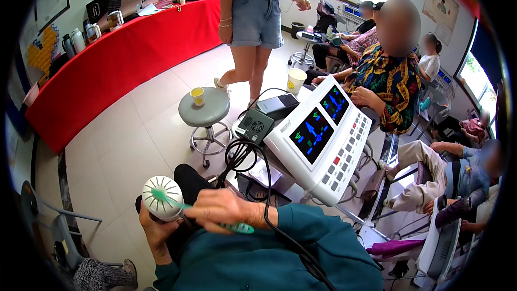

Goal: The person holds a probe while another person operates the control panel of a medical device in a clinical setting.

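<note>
My left hand holds up a white domed device with dark slits radiating over its top. In my right hand is a green toothbrush. The brush's head lies over the slitted dome and is blurred; the middle of its handle is hidden by my fingers. A black cable passes over my right wrist and down across the front of my teal shirt.
A white control console with two lit screens and several buttons stands ahead on the right. A grey round stool bears a paper cup. Beyond are a red-draped table, a standing person and several seated people.
</note>
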Motion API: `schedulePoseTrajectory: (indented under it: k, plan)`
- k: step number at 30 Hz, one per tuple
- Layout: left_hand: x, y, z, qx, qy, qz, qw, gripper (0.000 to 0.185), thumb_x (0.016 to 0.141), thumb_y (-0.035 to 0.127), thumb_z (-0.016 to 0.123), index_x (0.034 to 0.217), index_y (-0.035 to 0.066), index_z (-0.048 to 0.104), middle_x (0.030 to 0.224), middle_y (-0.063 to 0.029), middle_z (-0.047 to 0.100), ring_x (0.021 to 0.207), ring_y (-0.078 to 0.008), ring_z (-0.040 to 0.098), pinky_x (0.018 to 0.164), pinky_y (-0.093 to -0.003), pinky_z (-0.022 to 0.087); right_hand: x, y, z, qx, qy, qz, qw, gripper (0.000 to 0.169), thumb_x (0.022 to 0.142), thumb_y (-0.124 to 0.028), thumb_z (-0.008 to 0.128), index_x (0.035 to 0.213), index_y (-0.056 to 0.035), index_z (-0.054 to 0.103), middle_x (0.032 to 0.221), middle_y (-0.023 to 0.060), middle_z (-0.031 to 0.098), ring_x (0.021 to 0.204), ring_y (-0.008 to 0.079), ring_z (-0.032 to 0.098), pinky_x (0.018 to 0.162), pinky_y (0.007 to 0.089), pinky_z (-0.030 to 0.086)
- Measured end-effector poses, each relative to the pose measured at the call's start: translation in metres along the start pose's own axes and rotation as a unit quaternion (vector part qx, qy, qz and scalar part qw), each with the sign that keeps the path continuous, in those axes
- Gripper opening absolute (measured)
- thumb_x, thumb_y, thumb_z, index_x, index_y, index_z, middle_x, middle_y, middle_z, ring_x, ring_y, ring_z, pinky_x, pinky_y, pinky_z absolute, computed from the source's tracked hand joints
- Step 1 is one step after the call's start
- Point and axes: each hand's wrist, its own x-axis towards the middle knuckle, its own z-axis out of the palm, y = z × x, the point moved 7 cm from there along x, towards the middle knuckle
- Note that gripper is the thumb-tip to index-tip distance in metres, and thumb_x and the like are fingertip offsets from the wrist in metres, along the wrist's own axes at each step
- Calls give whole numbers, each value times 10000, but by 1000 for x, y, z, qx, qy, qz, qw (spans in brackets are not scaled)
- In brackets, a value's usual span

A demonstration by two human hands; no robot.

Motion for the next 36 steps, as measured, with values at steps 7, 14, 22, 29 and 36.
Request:
schedulePoseTrajectory:
  k: [7, 14, 22, 29, 36]
  plan:
    - [-2, 3, 5, 68, -1, 10, 998, 804, 499, 20, 822, 1219, 5, 466, 1049, -82, 613, 955, -198, 629, 838, -328, 535, 8, 4, 1, -65, 30, 38, 997, 395, 701, 89, 654, 1090, 64, 592, 768, 110, 593, 611, 237, 567, 530, 323, 489]
    - [0, -5, -5, 121, 7, 66, 990, 779, 470, 58, 843, 1173, 9, 511, 1040, -78, 616, 949, -195, 628, 835, -317, 515, 10, -12, 8, -13, -12, 2, 1000, 404, 707, 84, 641, 1107, 68, 587, 775, 119, 597, 621, 250, 572, 559, 333, 505]
    - [-1, 5, -1, 132, 10, 52, 990, 801, 479, 17, 801, 1216, 7, 488, 1069, -80, 605, 964, -192, 615, 854, -325, 506, 4, 9, -4, -43, 30, 59, 997, 358, 730, 63, 640, 1086, 66, 593, 757, 102, 592, 609, 241, 564, 519, 329, 474]
    - [-2, 0, -5, 130, 17, 90, 987, 831, 477, 15, 814, 1233, 8, 469, 1049, -76, 609, 928, -192, 623, 832, -311, 518, 9, -1, 9, -38, -3, 18, 999, 368, 731, 60, 649, 1094, 62, 586, 789, 122, 606, 639, 253, 580, 553, 339, 496]
    - [-1, 0, -9, 118, 57, 43, 990, 746, 502, 79, 861, 1150, 13, 496, 1029, -78, 613, 907, -193, 631, 809, -312, 525, -1, 4, -7, -57, 34, 73, 995, 346, 719, 78, 639, 1062, 53, 608, 754, 116, 601, 613, 254, 573, 545, 355, 483]
